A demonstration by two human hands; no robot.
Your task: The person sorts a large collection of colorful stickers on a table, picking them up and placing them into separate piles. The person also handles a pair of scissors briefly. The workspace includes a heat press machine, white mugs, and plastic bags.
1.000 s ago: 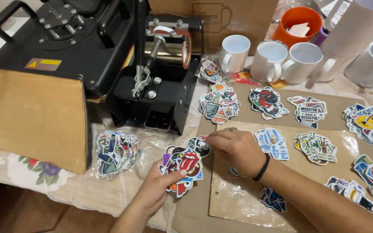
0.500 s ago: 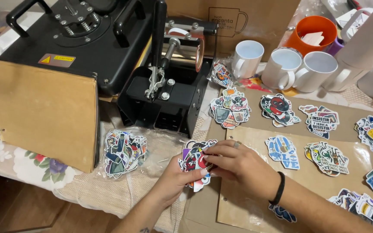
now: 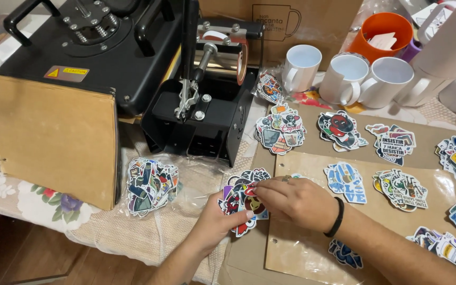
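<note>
- Left hand comes up from the bottom edge, palm under a stickers pile; its thumb lies on top, so the pile is pinched between thumb and fingers
- Right hand, black band on the wrist, reaches across from the right; its fingertips nip a small red sticker on top of that pile
- The pile sits at the near-left edge of a brown card sheet, just in front of the black mug press
- Another pile in clear wrap lies on the tablecloth to the left, well apart from both hands
- More piles are spread on the card to the right; white mugs and an orange cup stand behind them
- A flat heat press with a tan board fills the left
- Judgement: the stickers are thin, light and flexible, with glossy faces likely to slide over each other; the stack would fan or spill if tilted
- Judgement: best hold is flat support beneath with a thumb clamping the top; single pieces want lifting by an edge, since they crease easily
</note>
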